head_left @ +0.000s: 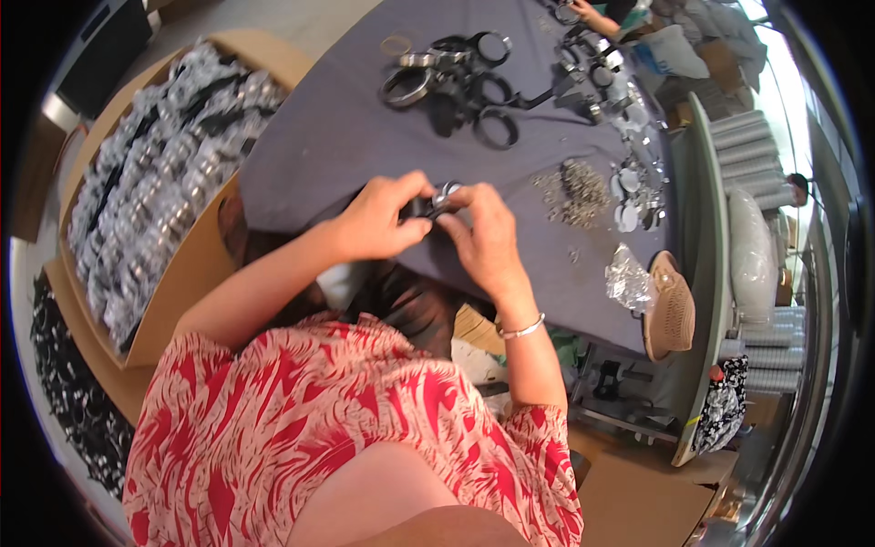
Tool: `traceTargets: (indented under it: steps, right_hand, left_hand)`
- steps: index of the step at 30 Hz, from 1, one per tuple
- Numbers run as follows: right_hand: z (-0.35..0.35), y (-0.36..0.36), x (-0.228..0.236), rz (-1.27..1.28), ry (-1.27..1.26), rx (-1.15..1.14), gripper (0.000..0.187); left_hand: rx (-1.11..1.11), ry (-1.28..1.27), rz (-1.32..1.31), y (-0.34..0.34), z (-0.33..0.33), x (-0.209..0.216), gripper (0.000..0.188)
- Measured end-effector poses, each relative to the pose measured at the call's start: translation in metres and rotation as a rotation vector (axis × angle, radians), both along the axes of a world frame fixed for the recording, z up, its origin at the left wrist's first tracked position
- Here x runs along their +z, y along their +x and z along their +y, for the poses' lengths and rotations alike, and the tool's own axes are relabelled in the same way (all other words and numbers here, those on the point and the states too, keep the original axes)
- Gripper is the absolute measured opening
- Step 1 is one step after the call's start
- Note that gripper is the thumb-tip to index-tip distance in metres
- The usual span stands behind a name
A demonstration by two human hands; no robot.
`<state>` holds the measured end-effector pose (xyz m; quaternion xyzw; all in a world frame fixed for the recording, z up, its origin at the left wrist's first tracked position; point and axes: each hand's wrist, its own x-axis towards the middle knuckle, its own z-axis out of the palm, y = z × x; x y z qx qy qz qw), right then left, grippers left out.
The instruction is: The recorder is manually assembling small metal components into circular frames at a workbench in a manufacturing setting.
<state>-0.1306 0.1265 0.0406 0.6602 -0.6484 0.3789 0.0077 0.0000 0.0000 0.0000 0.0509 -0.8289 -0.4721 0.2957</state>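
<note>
Both my hands meet over the near edge of a grey cloth-covered table (310,137). Between their fingertips is a small black piece with a shiny silver ring-like part (446,194); its exact kind is too small to make out. My left hand (375,221) pinches its black side between thumb and fingers. On the silver side, my right hand (486,235) grips with thumb and forefinger. Farther up the table lies a loose cluster of black bands and rings (492,89), some silver-rimmed. A heap of tiny metal parts (583,193) is to the right of my hands.
Round pale discs (627,182), crumpled clear plastic (629,278) and a straw hat (670,305) line the table's right side. Another person's hand (594,18) works at the far end. At left stands a cardboard box (187,296) full of plastic-wrapped pieces. Stacked round items (752,159) are far right.
</note>
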Motion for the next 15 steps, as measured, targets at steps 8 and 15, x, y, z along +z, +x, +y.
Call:
traceTargets:
  steps: [8,15]
  right_hand:
    - [-0.008,-0.016,0.013,0.082,0.030,0.069,0.023]
    - [-0.021,-0.030,0.003,-0.100,0.025,0.073,0.019]
  left_hand:
    - [0.155,-0.328,0.085,-0.012,0.007,0.002,0.026]
    - [0.150,-0.269,0.081,-0.021,0.000,0.007,0.022]
